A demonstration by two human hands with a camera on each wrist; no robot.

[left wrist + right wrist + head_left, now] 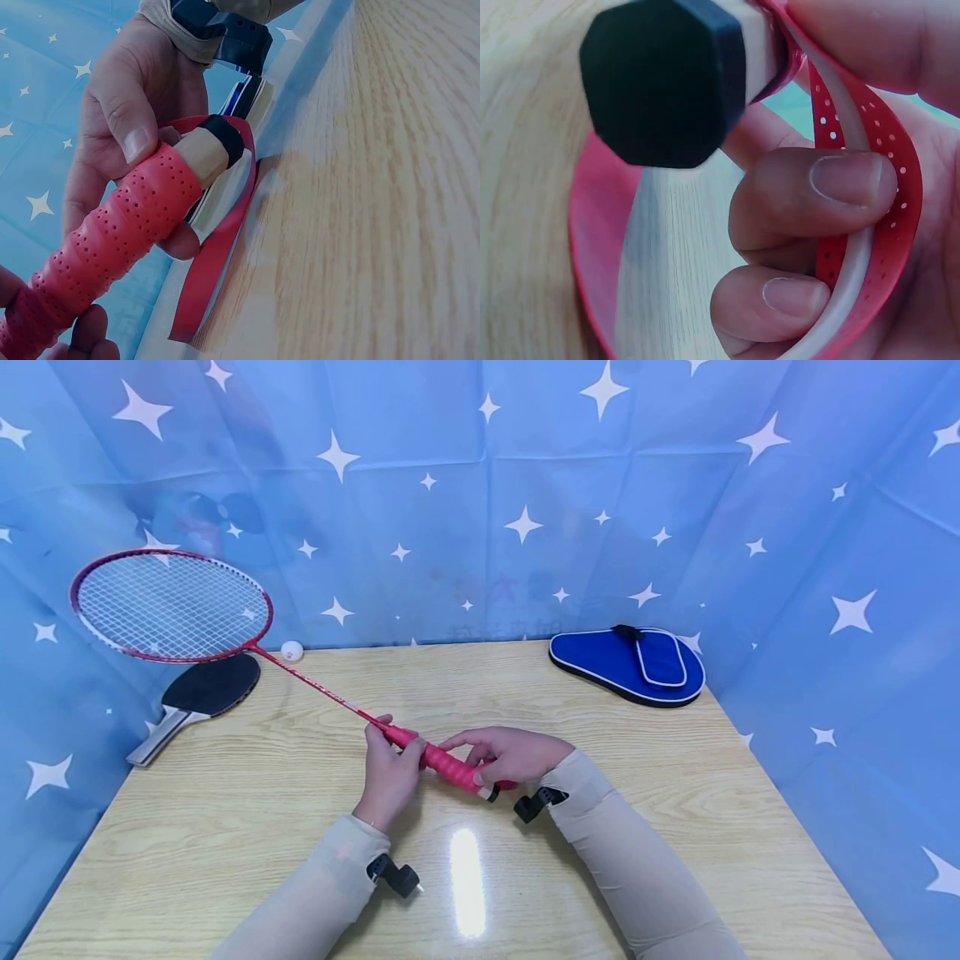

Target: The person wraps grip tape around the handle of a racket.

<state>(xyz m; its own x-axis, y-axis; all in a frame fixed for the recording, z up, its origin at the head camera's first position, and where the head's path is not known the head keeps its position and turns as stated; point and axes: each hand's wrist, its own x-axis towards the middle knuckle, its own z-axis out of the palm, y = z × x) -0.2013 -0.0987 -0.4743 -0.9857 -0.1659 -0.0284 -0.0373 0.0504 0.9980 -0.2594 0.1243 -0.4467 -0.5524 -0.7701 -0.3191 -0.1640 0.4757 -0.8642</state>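
A red and white badminton racket [322, 688] is held at a slant above the table, its strung head up at the far left. My left hand [390, 781] grips the upper end of its handle. Pink-red perforated grip tape [120, 225] winds round most of that handle. Bare pale handle shows beside the black butt cap [660, 82]. My right hand [521, 753] is at the butt end, its thumb against the handle and its curled fingers holding the loose tape strip [892, 180]. The strip loops below the butt, down towards the table in the left wrist view.
A black table tennis bat [213, 685] lies at the table's left edge, partly beneath the racket head. Behind it is a white ball [292, 650]. A blue bat case [622, 660] lies at the back right. A starry blue curtain [450, 527] surrounds the wooden table [712, 827].
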